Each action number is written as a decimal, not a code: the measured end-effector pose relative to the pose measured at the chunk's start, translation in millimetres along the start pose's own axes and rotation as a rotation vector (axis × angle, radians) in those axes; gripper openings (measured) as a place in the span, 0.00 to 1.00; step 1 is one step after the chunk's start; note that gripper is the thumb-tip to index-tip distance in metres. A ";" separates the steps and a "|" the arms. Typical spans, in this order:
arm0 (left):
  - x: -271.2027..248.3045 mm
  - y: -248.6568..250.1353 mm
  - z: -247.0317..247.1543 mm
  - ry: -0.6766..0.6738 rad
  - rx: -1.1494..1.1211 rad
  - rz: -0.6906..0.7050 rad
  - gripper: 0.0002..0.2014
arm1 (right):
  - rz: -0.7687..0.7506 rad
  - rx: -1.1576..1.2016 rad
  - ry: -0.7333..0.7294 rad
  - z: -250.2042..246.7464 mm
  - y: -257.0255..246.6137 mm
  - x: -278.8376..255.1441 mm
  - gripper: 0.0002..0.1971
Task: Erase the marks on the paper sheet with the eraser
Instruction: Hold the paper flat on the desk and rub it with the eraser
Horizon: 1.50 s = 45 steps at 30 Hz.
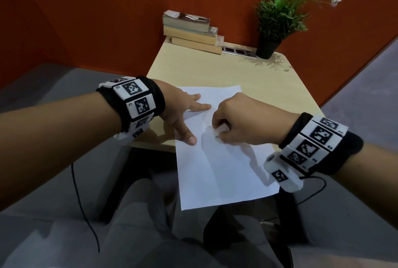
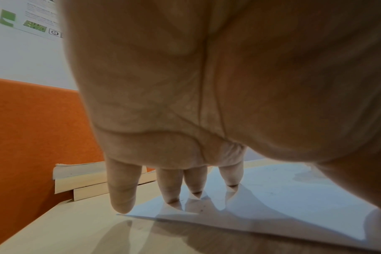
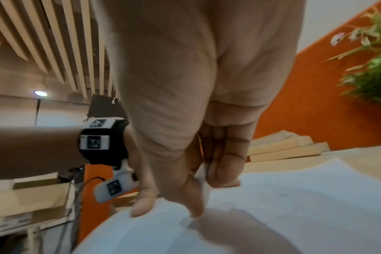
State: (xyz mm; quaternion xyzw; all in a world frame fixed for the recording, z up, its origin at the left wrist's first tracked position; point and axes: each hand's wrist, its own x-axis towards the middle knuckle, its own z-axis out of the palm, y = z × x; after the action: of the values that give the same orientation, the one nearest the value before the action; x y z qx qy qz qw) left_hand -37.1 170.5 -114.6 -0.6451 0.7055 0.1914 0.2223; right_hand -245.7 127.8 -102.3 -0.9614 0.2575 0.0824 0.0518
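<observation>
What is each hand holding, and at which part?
The right hand pinches the white eraser by its sides, its lower end on the paper sheet. The left hand holds nothing; its straight fingers press the sheet.

Matt paper sheet [image 1: 217,166] (creased) on glossy wood-look table [image 1: 247,74].

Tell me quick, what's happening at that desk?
Left hand flat, pinning paper sheet. Right hand pinching white eraser on sheet. Nothing in the way.

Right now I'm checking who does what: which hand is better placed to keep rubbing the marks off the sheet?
The right hand. It already pinches the eraser against the paper sheet, while the left hand lies flat on the sheet's left edge, steadying it.
</observation>
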 end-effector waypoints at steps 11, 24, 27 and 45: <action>0.2 -0.3 -0.7 0.004 0.002 -0.005 0.66 | 0.052 -0.017 0.034 -0.8 11.0 -3.7 0.06; 3.0 -16.4 -3.1 0.046 -0.097 0.075 0.68 | 0.102 0.060 0.143 -7.1 44.8 -17.5 0.08; 2.5 -21.4 -1.9 0.078 -0.089 0.025 0.68 | 0.112 0.077 0.112 -1.2 46.0 -28.6 0.06; 4.2 -14.0 1.4 0.055 0.005 0.052 0.59 | -0.109 0.066 0.012 -4.6 10.8 2.5 0.09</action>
State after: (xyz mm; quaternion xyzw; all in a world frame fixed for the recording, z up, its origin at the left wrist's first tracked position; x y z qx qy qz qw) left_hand -23.4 166.4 -117.9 -0.6309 0.7285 0.1774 0.1993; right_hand -248.4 116.5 -98.8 -0.9722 0.2078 0.0650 0.0864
